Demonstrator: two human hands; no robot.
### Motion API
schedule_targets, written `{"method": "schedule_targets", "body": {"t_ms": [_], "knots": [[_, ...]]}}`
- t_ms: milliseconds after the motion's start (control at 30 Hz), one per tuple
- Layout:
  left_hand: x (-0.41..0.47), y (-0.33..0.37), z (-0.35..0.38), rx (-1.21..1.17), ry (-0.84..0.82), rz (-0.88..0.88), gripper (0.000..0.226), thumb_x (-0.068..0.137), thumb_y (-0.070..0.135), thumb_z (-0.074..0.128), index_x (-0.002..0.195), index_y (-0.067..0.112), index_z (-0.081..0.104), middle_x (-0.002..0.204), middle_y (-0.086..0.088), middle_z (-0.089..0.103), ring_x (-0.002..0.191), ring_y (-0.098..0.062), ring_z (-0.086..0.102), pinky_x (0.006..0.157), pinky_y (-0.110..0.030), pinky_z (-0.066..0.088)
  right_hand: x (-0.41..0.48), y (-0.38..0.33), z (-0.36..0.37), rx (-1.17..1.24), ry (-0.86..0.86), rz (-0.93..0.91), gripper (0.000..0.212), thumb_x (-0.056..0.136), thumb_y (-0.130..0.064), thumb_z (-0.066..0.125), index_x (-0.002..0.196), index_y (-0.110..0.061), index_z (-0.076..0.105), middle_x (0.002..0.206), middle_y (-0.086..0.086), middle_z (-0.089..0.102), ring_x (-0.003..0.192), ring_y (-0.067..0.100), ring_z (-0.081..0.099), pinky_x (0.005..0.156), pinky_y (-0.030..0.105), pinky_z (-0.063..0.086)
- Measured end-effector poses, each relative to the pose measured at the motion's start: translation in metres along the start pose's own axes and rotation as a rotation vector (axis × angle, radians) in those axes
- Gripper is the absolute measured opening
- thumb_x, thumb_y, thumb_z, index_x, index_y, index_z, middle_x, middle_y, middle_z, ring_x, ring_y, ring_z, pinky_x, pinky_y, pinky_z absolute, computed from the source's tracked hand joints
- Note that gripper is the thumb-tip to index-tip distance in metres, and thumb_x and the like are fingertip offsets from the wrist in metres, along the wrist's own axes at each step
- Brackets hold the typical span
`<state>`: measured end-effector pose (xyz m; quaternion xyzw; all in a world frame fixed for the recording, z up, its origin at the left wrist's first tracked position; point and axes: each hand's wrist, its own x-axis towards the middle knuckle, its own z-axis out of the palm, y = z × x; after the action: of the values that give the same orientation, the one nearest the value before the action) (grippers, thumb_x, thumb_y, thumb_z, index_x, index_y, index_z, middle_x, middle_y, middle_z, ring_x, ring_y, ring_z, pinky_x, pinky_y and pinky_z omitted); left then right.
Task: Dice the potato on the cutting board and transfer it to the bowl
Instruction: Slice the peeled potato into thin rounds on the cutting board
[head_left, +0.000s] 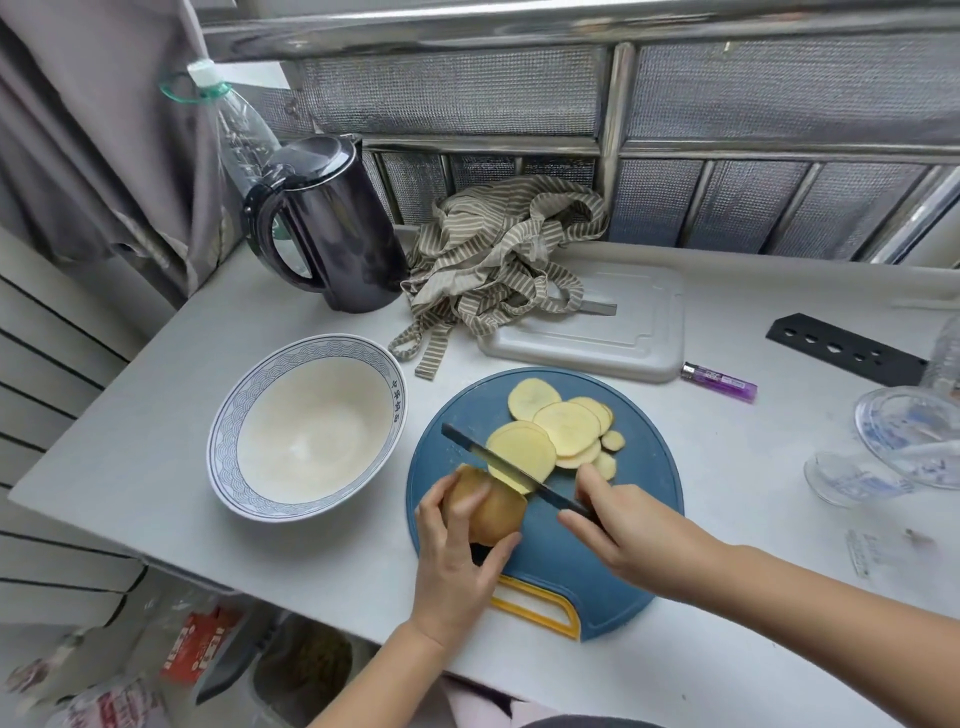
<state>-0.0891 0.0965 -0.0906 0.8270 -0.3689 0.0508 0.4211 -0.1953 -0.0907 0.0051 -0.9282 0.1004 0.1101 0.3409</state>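
Left hand (457, 561): fingers and thumb curled round the uncut potato (491, 512) end, near side of the blue cutting board (644, 467). Right hand (623, 525): fingers wrapped on the knife (467, 441) handle, blade against the cut face. Slices (566, 426) fanned just beyond the blade; bowl (228, 431) on the bench (260, 545), just left of the board.

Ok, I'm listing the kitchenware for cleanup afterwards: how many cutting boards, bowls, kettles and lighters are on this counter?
Cutting boards: 2, blue round board and white rectangular board
Bowls: 1
Kettles: 1
Lighters: 1
Total: 5
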Motion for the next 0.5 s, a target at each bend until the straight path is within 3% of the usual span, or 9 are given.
{"method": "schedule_targets", "body": {"t_ms": [233, 500], "knots": [[-0.002, -0.001, 0.0, 0.055, 0.002, -0.024, 0.061, 0.078, 0.053, 0.062, 0.132, 0.045, 0.035, 0.126, 0.006, 0.032, 0.12, -0.009, 0.032, 0.096, -0.038, 0.045, -0.013, 0.003, 0.006, -0.029, -0.023, -0.036, 0.025, 0.1, -0.044, 0.036, 0.09, -0.024, 0.027, 0.068, -0.007, 0.044, 0.06, 0.017, 0.042, 0.063, 0.037, 0.04], [-0.009, 0.004, 0.001, 0.02, 0.011, -0.033, 0.058, 0.079, 0.051, 0.063, 0.13, 0.051, 0.034, 0.127, 0.016, 0.025, 0.124, -0.012, 0.034, 0.098, -0.041, 0.046, -0.024, 0.003, 0.0, -0.066, -0.048, -0.067, 0.028, 0.101, -0.042, 0.034, 0.081, -0.03, 0.019, 0.068, -0.005, 0.043, 0.064, 0.02, 0.04, 0.063, 0.033, 0.035]]}}
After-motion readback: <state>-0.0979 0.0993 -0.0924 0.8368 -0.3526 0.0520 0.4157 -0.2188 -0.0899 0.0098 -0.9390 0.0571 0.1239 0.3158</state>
